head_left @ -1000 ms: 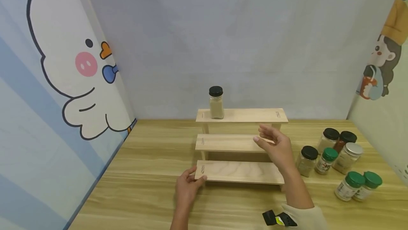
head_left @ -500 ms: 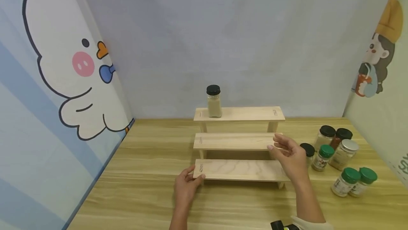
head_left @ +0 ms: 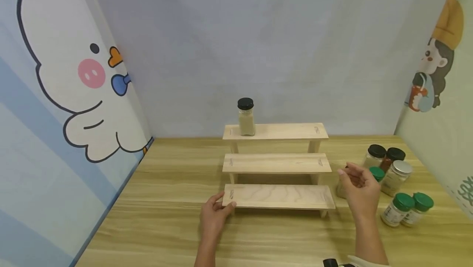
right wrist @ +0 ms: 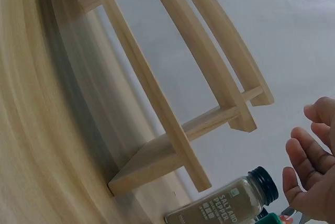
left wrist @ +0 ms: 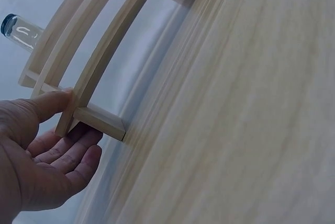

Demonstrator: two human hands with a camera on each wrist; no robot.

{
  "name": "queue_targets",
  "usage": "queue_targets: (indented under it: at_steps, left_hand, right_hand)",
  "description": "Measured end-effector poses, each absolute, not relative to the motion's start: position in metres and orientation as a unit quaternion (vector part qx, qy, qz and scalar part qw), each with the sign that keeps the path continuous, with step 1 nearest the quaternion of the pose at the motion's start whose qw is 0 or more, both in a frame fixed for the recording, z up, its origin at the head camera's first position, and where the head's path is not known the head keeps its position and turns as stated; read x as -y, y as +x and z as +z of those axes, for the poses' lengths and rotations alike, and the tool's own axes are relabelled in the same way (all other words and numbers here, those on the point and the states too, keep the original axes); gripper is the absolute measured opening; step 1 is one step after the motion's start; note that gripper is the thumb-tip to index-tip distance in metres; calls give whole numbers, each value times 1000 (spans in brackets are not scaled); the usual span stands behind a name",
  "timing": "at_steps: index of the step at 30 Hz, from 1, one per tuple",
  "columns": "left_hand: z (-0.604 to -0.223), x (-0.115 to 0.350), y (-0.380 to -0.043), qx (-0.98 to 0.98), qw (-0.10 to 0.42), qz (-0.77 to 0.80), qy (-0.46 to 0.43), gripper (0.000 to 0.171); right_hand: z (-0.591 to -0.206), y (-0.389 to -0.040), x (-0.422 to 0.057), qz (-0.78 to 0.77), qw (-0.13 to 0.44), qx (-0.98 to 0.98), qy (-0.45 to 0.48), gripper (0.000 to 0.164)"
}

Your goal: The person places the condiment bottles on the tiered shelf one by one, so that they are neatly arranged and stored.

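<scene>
One left hand pinches the bottom shelf; one right hand hovers, loosely curved, near a jar.

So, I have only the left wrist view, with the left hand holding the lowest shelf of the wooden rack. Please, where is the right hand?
Observer: In the head view, the right hand is to the right of the wooden rack, partly in front of the spice jars.
Operator: Thank you. Which jar is nearest to its fingers?
Observer: In the right wrist view, a dark-lidded jar labelled SALT AND PEPPER appears nearest.
Operator: Understood. And how many jars with green lids do you see?
Observer: Three green-lidded jars show in the head view.
</scene>
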State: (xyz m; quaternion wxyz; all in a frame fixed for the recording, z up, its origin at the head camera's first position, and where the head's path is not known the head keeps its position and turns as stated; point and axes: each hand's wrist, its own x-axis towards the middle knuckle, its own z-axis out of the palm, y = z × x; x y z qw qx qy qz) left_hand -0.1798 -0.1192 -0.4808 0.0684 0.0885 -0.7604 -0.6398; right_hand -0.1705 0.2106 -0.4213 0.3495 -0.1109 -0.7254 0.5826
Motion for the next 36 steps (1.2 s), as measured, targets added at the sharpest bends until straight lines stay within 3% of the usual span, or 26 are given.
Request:
queue_targets:
  at_steps: [6, 15, 18, 26, 36]
  left_hand:
    - [-482, 120, -180, 761, 74, -638, 90, 54]
    - [-481, 122, -177, 757, 68, -643, 91, 56]
    - [-481, 122, -177, 755, 64, -646, 88, 56]
    - [-483, 119, -177, 751, 63, -651, 90, 56]
    - [-480, 117, -179, 752, 69, -648, 102, 54]
  right_hand:
    - [-435, -175, -218, 565, 413, 695, -164, 30]
    - [-454, -179, -215, 560, 417, 677, -231, 43]
    - [-458, -180, -216, 579, 390, 674, -241, 52]
    - [-463, -185, -227, 619, 249, 705, -239, 82]
    - [-464, -188, -232, 592, 243, 733, -229, 72]
